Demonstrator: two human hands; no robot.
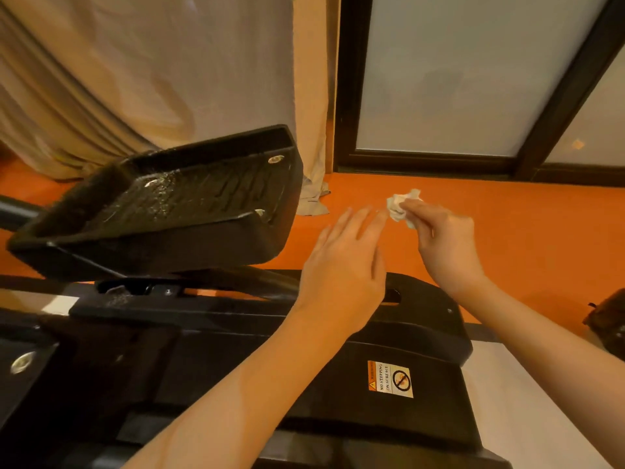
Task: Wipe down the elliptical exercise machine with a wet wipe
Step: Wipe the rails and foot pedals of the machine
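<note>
Right hand (446, 245) pinches a crumpled white wet wipe (402, 206), left hand (341, 265) relaxed, fingers straight. At 5 o'clock, the black plastic elliptical cover (338, 384) has an orange-white sticker (390, 379): "NO STEPPING ON SURFACE".

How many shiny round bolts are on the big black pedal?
3 show on the pedal: one at its far right corner, one near the middle left, one at the near right edge. A fourth corner may be hidden.

A crumpled white wet wipe (402, 207) sits right of the elliptical machine's (338, 350) black ribbed pedal (176, 201) (tilted, speckled with droplets), above the black housing bearing a warning sticker (390, 379).
</note>
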